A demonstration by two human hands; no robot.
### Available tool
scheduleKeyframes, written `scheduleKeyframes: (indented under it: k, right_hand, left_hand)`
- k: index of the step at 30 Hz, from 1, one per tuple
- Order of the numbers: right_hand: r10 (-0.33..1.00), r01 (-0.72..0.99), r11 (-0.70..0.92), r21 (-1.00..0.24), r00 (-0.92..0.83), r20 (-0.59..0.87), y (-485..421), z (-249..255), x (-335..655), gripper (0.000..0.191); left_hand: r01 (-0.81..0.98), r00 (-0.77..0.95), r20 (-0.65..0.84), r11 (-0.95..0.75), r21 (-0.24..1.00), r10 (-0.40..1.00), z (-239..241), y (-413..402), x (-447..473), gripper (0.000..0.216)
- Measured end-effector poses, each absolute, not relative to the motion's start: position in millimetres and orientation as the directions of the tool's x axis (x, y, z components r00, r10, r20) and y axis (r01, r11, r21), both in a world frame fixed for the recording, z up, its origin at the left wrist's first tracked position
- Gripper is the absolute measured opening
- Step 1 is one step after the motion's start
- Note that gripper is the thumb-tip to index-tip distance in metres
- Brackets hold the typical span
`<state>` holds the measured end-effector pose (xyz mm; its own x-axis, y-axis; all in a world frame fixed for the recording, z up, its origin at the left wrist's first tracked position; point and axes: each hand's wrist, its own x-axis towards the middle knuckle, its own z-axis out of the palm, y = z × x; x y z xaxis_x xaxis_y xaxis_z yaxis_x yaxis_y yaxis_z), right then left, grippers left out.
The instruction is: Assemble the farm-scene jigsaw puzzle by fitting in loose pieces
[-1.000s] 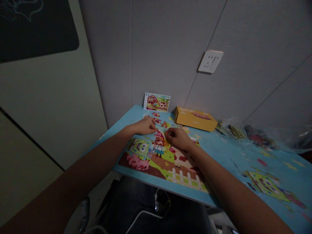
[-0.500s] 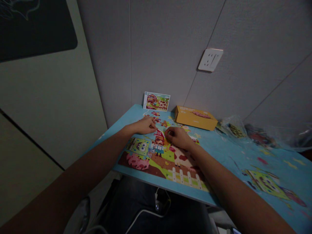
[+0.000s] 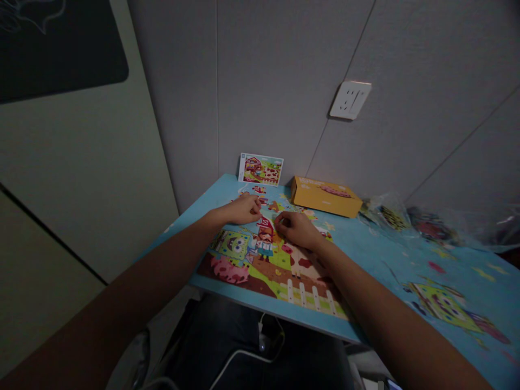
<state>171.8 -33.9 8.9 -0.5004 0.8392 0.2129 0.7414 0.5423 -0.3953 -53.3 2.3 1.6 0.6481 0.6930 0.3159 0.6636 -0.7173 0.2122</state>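
In the head view, a partly joined farm jigsaw (image 3: 266,269) is laid flat on the blue table (image 3: 361,249), on the near side of both hands; the left hand (image 3: 246,209) is loosely bent and the right hand (image 3: 296,227) curled, but whether a piece is pinched in either cannot be told. The smooth, flat pieces are judged light, stiff card, easily creased at the tabs and best taken by opposite edges. Beyond the right hand, a folded, sharp-cornered yellow box (image 3: 326,197) is seen.
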Motion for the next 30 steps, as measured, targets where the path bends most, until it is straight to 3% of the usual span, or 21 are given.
scheduleKeyframes:
  k: [13, 20, 25, 30]
  right_hand:
    - [0.837, 0.749, 0.546, -0.376, -0.506, 0.208, -32.5, 7.9, 171.9, 0.016]
    - [0.841, 0.75, 0.539, -0.385, -0.505, 0.194, -33.5, 8.8, 171.1, 0.016]
    - [0.841, 0.747, 0.539, -0.388, -0.503, 0.199, -34.2, 9.7, 171.0, 0.016]
    - [0.836, 0.744, 0.547, -0.384, -0.509, 0.205, -34.3, 9.4, 172.0, 0.016]
  left_hand:
    - [0.69, 0.655, 0.309, -0.713, 0.129, 0.689, 9.1, -4.6, -45.4, 0.025]
    - [0.718, 0.6, 0.341, -0.675, 0.17, 0.724, 6.8, -4.8, -46.5, 0.013]
    - [0.766, 0.553, 0.274, -0.609, 0.206, 0.787, 3.6, -3.1, -47.6, 0.015]
    - [0.718, 0.618, 0.216, -0.655, 0.237, 0.756, 4.2, -2.2, -51.7, 0.016]
